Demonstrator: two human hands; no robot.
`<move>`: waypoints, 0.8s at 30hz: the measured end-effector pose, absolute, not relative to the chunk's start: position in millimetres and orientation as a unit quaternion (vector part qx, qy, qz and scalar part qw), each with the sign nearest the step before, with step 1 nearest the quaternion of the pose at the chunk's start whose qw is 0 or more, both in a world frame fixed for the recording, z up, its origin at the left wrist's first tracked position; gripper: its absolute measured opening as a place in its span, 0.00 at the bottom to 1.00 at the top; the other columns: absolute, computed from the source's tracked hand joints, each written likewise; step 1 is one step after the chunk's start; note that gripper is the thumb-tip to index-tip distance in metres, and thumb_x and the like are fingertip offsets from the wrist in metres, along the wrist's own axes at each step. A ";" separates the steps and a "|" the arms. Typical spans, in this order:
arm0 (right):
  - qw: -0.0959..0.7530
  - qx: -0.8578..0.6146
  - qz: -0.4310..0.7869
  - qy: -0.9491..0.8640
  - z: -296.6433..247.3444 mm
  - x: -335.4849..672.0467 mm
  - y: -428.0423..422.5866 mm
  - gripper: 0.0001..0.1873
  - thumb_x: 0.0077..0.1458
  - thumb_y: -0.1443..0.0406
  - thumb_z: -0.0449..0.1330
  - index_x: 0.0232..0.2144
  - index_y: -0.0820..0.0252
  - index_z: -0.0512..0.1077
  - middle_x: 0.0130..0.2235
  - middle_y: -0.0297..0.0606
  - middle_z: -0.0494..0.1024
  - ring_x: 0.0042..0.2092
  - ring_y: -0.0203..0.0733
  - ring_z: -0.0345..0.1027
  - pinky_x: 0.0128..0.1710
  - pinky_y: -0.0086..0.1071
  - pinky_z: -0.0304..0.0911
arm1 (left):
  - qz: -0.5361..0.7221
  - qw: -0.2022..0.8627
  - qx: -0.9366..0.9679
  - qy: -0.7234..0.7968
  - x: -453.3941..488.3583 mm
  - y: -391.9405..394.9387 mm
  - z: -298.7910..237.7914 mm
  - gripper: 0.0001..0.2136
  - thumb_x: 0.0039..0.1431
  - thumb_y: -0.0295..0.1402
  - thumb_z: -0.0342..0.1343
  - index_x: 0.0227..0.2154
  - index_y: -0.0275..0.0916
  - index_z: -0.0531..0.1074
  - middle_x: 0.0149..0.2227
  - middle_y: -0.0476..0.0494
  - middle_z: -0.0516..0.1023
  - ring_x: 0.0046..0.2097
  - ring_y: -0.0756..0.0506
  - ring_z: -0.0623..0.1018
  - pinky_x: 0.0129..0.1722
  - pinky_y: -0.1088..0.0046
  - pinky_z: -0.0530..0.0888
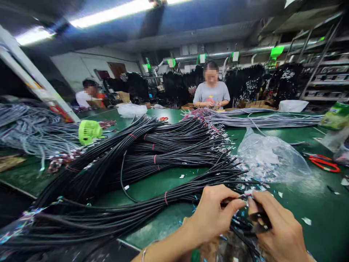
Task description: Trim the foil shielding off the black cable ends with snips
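The left hand (214, 211) is closed in a pinch, thumb and forefinger together on a thin black cable (241, 197) near its end. The right hand (280, 223) meets it just beside, fingertips nearly closed on the pale tip of that cable; a dark object (260, 220) sits within its curled fingers, too blurred to name. The cable is above the near edge of the green table (321, 203), at the right end of a black bundle (136, 209) tied with a red band (166, 198). More black bundles (177, 160) lie beyond. White scraps (307, 221) dot the table to the right, near a clear bag (275, 158) and red-handled scissors (324, 162). A green fan (89, 132) stands at left, beside grey cables (35, 127). Across the table, a co-worker (211, 92) holds both hands together at the chest.
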State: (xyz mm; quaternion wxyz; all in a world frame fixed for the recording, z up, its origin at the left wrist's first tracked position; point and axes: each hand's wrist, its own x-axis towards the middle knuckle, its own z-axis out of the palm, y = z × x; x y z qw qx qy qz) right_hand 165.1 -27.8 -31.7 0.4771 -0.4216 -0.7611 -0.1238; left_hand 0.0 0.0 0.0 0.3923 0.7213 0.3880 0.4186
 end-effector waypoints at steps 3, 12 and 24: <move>0.522 -0.464 0.114 -0.706 -23.5 159.8 -29.0 0.03 0.56 0.66 0.57 0.34 0.58 0.70 0.26 0.34 0.72 0.26 0.35 0.67 0.24 0.24 0.60 | 0.409 0.532 0.649 0.359 -1.9 6.1 -4.5 0.09 0.48 0.33 0.61 0.21 0.31 0.75 0.17 0.48 0.69 0.20 0.52 0.67 0.19 0.78 0.63; 0.504 -0.486 0.541 -0.466 -11.6 156.1 -31.2 0.21 0.49 0.49 0.62 0.28 0.62 0.68 0.17 0.24 0.56 0.18 0.25 0.39 0.17 0.24 0.34 | 0.555 0.147 0.792 0.208 -8.3 10.3 -9.3 0.06 0.52 0.21 0.57 0.21 0.31 0.73 0.19 0.45 0.71 0.21 0.53 0.67 0.21 0.77 0.61; 0.531 -0.461 0.020 -0.711 -12.1 160.8 -36.1 0.04 0.50 0.69 0.61 0.26 0.57 0.73 0.23 0.32 0.74 0.21 0.36 0.67 0.21 0.26 0.64 | 0.530 -0.055 0.821 0.206 -7.2 8.6 -17.8 0.07 0.57 0.20 0.50 0.30 0.33 0.72 0.19 0.47 0.72 0.21 0.52 0.68 0.21 0.77 0.65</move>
